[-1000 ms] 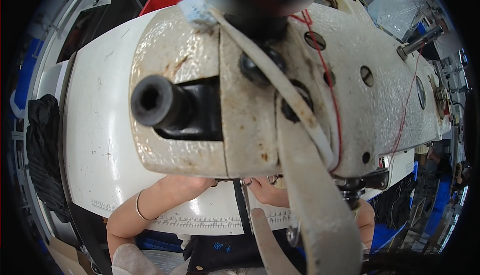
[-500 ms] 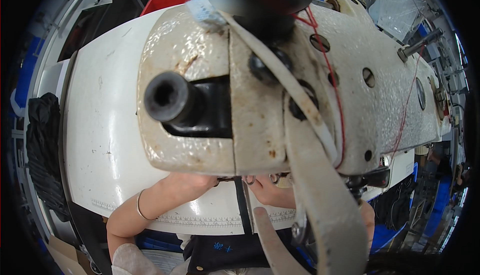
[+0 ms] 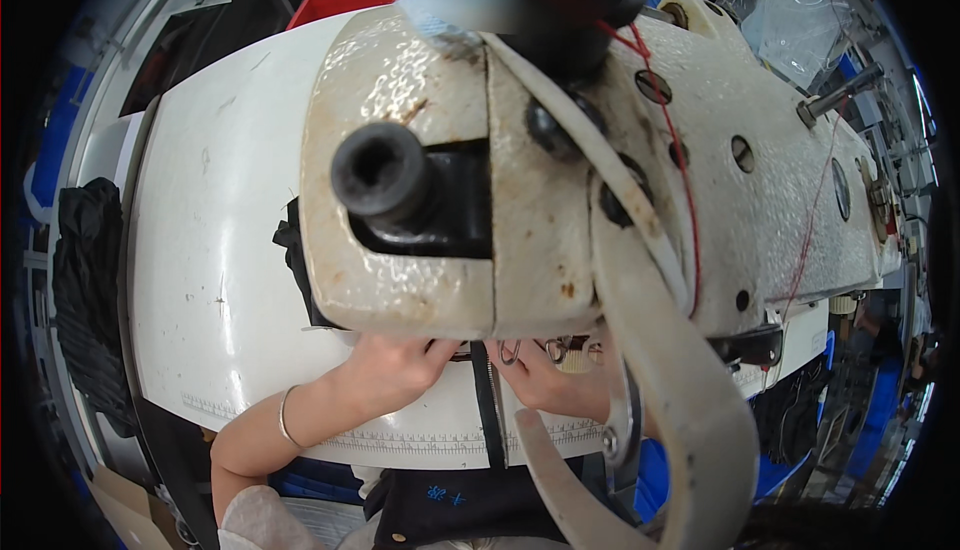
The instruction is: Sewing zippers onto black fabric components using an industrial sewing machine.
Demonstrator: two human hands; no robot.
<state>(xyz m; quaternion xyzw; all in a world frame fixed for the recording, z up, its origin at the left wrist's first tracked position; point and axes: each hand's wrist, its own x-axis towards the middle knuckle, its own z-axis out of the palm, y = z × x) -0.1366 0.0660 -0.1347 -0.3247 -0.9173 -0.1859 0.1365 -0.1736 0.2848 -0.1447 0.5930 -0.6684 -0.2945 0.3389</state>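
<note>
The cream sewing machine head fills the upper middle, with red thread running over it. Just below it my left hand has curled fingers tucked under the head, fingertips hidden. My right hand is curled beside a black zipper tape with a metal edge, which lies lengthwise between both hands; what each hand grips is unclear. Some black fabric shows at the head's left edge. A curved metal lever partly covers my right arm.
The white table has a ruler along its near edge. Black fabric hangs at the far left and right. A red tray and clear plastic are at the back, blue bins below.
The machine head has shifted rightward and slightly upward in the view, uncovering black fabric at its left. More of my left hand shows, moved slightly up and right.
</note>
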